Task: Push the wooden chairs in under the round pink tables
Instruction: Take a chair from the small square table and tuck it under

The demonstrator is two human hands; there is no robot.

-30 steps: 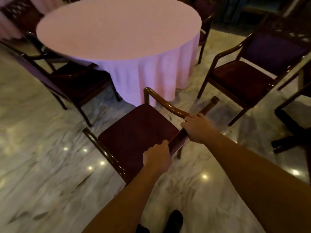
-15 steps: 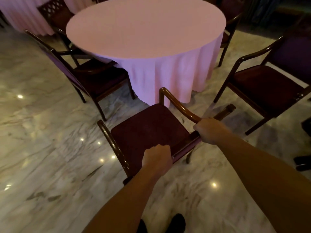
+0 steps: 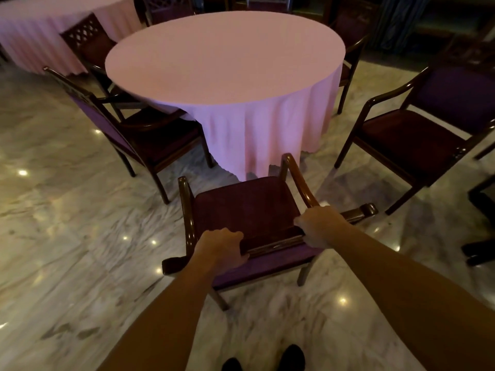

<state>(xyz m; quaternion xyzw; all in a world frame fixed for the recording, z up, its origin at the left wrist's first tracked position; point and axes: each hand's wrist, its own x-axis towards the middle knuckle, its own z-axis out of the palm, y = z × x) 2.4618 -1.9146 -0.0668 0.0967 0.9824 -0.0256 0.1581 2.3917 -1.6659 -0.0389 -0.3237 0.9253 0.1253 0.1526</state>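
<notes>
Gripping the top rail of the wooden chair, both hands were closed around it: the left hand near the rail's left end, the right hand near its right end, just behind the right armrest. Compared with 1 second before, the chair had swung round, so that its seat squarely faced the round pink table rather than sitting at an angle to it, and the right hand had slid from the armrest's rear down onto the rail. The chair stood directly ahead of the hands, its front edge and armrest tips close to the hanging tablecloth hem, the seat not yet under the table. 2 shoes showed below the forearms on the marble floor. Another chair stood at the table's left, 1 more to the right, well apart from the cloth, and a second pink table lay far left.
</notes>
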